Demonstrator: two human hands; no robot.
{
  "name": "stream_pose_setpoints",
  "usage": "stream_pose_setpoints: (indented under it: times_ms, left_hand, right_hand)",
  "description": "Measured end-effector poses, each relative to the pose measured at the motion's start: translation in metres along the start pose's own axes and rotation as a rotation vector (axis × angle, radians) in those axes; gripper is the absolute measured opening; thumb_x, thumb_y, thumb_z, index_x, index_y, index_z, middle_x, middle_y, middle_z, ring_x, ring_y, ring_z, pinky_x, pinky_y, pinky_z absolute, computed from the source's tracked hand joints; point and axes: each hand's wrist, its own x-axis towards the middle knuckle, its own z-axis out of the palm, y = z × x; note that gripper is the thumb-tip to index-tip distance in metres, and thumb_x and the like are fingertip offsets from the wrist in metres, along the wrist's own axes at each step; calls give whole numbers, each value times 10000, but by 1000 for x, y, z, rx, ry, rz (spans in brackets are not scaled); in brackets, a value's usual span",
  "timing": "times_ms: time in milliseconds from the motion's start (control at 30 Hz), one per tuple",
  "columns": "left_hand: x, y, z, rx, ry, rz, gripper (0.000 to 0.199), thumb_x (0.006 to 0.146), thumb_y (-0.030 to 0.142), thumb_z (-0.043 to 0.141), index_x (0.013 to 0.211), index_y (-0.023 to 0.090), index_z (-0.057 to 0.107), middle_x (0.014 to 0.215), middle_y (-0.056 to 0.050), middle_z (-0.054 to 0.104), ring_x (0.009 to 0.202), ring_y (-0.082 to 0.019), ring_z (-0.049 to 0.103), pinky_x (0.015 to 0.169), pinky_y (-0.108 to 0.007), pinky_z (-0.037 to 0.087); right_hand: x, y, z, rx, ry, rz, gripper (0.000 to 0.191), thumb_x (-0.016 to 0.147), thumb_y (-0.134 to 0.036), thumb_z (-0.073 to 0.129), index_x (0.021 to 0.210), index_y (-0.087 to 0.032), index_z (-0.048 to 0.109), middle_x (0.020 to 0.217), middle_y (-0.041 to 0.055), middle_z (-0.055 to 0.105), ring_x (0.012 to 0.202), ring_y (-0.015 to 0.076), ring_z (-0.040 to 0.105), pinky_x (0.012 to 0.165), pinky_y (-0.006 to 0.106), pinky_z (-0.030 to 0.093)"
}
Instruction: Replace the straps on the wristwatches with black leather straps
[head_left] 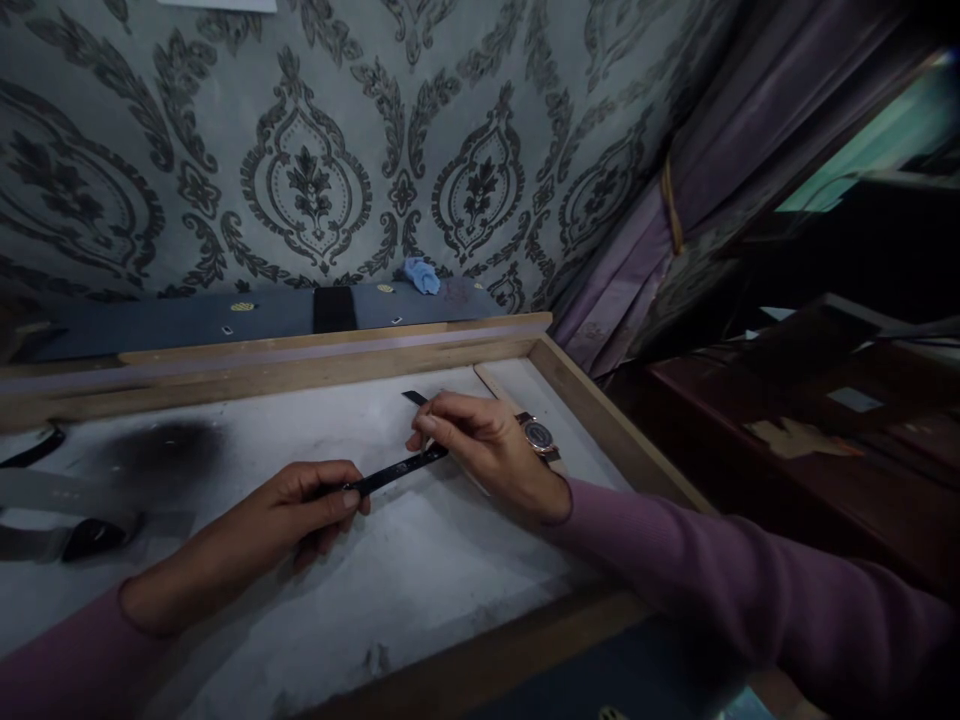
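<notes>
A narrow black watch strap (401, 470) stretches between my two hands, above the white tray floor. My left hand (319, 510) grips its near end, thumb on top. The fingers of my right hand (476, 440) are pinched together over the far end; a thin pale thing shows at the fingertips, too small to name. Past those fingers a flat dark tip (414, 397) sticks out; what it belongs to is hidden. Partly behind my right wrist lies a wristwatch (538, 436) with a round dark dial and a pale strap.
Wooden rims (615, 420) enclose the white-floored tray (420, 590). At its left lie a black strap (34, 447) and a dark piece (94, 538) by a grey band. A crumpled blue cloth (421, 276) rests on the ledge behind. A purple curtain (637, 250) hangs at right.
</notes>
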Motion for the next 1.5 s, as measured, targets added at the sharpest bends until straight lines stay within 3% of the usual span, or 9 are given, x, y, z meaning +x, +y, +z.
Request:
stream_pose_setpoints:
  times_ms: [233, 367, 500, 733, 1033, 1267, 1500]
  left_hand:
    - [-2, -2, 0, -91, -5, -6, 229, 841, 395, 600, 798, 170, 582, 549, 49, 438, 481, -76, 366, 432, -176, 271]
    - [-4, 1, 2, -96, -26, -1, 241, 845, 393, 593, 772, 165, 570, 543, 50, 441, 470, -71, 354, 430, -179, 262]
    - [-4, 3, 4, -50, -45, 17, 285, 826, 424, 586, 723, 162, 543, 543, 55, 416, 463, -72, 342, 425, -185, 272]
    - [-4, 4, 6, 91, -68, 41, 257, 861, 410, 516, 830, 161, 571, 536, 68, 405, 442, -74, 339, 438, -201, 275]
    - [-4, 4, 5, 109, -58, 22, 252, 789, 368, 589, 928, 166, 533, 536, 74, 467, 449, -84, 396, 459, -212, 299]
    - [-5, 3, 6, 34, -48, 52, 201, 776, 342, 605, 847, 161, 551, 540, 76, 458, 446, -71, 352, 450, -206, 268]
    - [-6, 5, 10, 26, -18, 36, 227, 789, 376, 589, 856, 164, 544, 554, 80, 413, 464, -79, 317, 449, -212, 246]
  right_hand:
    - [-8, 4, 4, -358, -144, -275, 231, 958, -251, 455, 818, -144, 604, 718, 44, 590, 656, 126, 547, 596, 227, 414]
    - [-10, 4, 6, -471, -259, -350, 271, 980, -225, 377, 821, -139, 580, 729, 55, 559, 648, 134, 509, 590, 238, 401]
    - [-10, 1, 8, -472, -341, -326, 245, 974, -203, 352, 823, -146, 536, 791, 69, 552, 691, 140, 511, 610, 242, 401]
    - [-12, 6, 13, -282, -452, -101, 207, 963, -208, 366, 758, -201, 386, 642, -37, 448, 549, 87, 414, 520, 195, 323]
    - [-14, 2, 13, -372, -439, -133, 214, 958, -214, 370, 750, -198, 417, 618, -43, 408, 522, 86, 382, 499, 202, 298]
    - [-17, 7, 14, -551, -397, -206, 258, 957, -226, 385, 714, -185, 461, 583, -34, 454, 488, 84, 384, 477, 209, 263]
    - [-17, 5, 12, -463, -418, -257, 259, 974, -204, 367, 1058, -157, 607, 767, 52, 650, 624, 119, 582, 566, 218, 407]
